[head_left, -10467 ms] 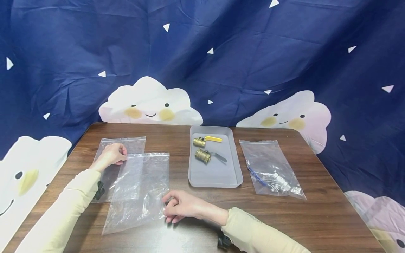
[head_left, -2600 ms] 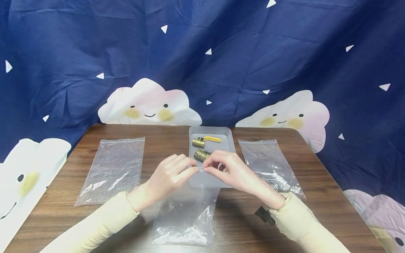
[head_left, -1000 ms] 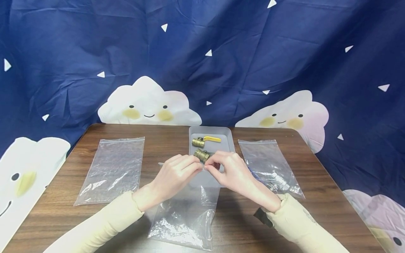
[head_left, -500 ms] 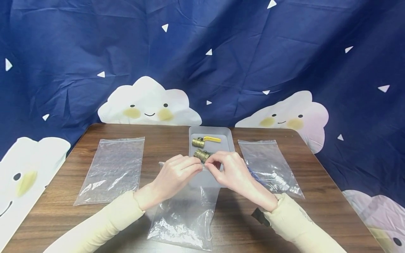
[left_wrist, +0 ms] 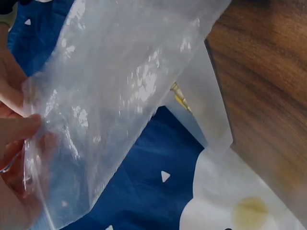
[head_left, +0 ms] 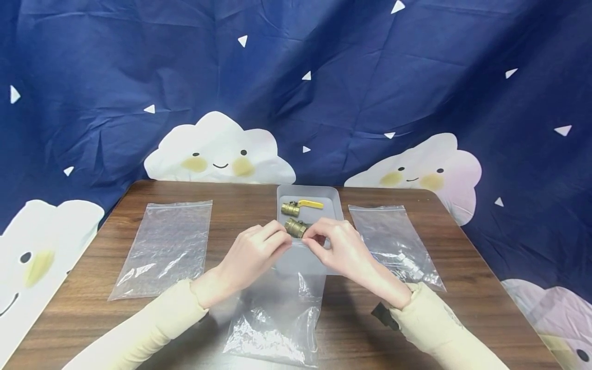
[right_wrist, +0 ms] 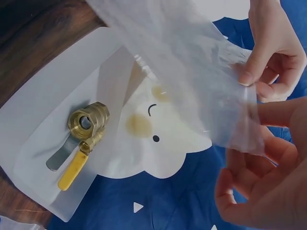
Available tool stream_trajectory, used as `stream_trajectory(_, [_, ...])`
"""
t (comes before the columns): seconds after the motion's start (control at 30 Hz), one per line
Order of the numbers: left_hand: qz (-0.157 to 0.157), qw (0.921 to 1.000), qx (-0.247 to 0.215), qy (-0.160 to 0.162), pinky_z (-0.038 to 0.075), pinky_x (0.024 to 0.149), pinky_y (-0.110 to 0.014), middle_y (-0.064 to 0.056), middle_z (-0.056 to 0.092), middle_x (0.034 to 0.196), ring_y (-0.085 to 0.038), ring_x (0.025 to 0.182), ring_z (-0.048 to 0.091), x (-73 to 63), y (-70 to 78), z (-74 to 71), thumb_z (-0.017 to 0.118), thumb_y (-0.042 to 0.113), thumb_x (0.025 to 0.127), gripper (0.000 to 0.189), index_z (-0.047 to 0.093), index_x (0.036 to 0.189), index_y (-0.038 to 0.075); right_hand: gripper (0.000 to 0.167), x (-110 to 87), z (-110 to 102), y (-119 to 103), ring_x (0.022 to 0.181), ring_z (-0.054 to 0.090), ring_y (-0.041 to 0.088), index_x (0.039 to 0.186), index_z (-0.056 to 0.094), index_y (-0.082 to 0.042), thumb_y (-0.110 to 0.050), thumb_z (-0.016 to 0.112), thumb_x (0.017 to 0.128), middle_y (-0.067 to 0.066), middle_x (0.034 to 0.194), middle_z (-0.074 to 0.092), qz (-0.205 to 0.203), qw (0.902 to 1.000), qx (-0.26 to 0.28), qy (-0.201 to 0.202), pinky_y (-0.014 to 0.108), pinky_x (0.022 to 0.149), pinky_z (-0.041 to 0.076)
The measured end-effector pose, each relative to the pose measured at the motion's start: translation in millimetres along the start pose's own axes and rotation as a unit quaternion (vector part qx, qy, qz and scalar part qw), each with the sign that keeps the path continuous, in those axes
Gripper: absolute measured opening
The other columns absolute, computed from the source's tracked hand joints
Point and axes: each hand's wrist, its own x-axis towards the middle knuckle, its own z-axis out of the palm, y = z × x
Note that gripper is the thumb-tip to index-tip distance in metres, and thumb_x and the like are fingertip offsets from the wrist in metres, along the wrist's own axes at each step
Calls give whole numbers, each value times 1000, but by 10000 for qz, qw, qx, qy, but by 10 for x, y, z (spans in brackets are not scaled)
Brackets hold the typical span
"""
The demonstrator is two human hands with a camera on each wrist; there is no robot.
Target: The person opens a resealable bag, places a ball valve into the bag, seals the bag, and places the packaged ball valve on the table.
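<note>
A clear zip-lock bag [head_left: 277, 313] hangs in front of me, its bottom towards the table's near side. My left hand [head_left: 254, 254] pinches its top edge between thumb and fingers. Close by on the same edge, my right hand [head_left: 339, 249] pinches with thumb and forefinger. From the right wrist view, the bag [right_wrist: 192, 72] looks flat, with nothing visible inside. Behind the hands, a translucent tray [head_left: 330, 208] holds two brass ball valves: one with a yellow lever [head_left: 290, 208], and a larger one [head_left: 294, 227] whose grey lever [right_wrist: 60, 158] shows in the right wrist view.
Flat on the wooden table [head_left: 240, 200], another clear zip-lock bag [head_left: 162, 246] lies at the left. At the right lies a third bag [head_left: 381, 226] containing small whitish pieces. A blue cloud-print cloth [head_left: 324, 103] hangs behind the table.
Earliest, the bag lay at the left overlapping another; it has since been brought to the middle. In the last half second, the fingertips have moved slightly apart along its edge.
</note>
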Motion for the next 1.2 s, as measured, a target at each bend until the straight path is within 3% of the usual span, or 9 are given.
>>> stream_trajectory(0.17, [261, 9996, -46, 105, 37, 54, -17, 5, 63, 82, -8, 62, 54, -9, 4, 33, 77, 10, 81, 12, 67, 87, 12, 4, 9, 4, -11, 74, 62, 6, 86, 72, -12, -8, 72, 86, -4, 79, 67, -334, 9990, 160, -270, 22, 67, 53])
stream_trajectory(0.3, [347, 9992, -101, 186, 37, 54, -16, 6, 64, 82, -6, 63, 54, -22, 7, 57, 78, 12, 80, 14, 68, 90, 12, 3, 23, 17, -23, 72, 60, 4, 85, 74, -14, -12, 75, 86, -5, 76, 67, -432, 9980, 302, -336, 18, 64, 50])
stream_trajectory(0.7, [401, 9990, -116, 130, 38, 54, -17, 5, 66, 86, -7, 66, 57, -9, 35, 32, 75, 10, 83, 11, 67, 91, 11, 5, 35, 36, -15, 68, 60, 4, 83, 74, -14, -10, 76, 84, -5, 73, 68, -347, 9994, 94, 7, 19, 61, 49])
stream_trajectory(0.87, [254, 9995, -103, 151, 41, 55, -18, 5, 64, 85, -8, 63, 56, 6, 20, 18, 77, 9, 82, 12, 67, 89, 11, 5, 45, 40, -12, 69, 61, 5, 83, 74, -13, -8, 76, 85, -3, 75, 69, -366, 9993, 97, 34, 18, 62, 50])
stream_trajectory(1.07, [-166, 9998, -64, -122, 48, 59, -23, 3, 62, 84, -10, 65, 58, 22, -12, -33, 75, 9, 84, 11, 65, 87, 12, 3, 57, 8, 21, 69, 61, 5, 84, 74, -11, -12, 74, 87, -3, 76, 70, -328, 9993, 173, 4, 23, 62, 52])
stream_trajectory(1.2, [-132, 9996, 2, -249, 45, 57, -21, 4, 62, 83, -10, 65, 57, 16, -14, -40, 73, 8, 86, 9, 65, 86, 13, 5, 61, 10, 29, 73, 62, 7, 85, 74, -12, -6, 74, 85, -2, 79, 70, -386, 9988, 272, -142, 22, 66, 53])
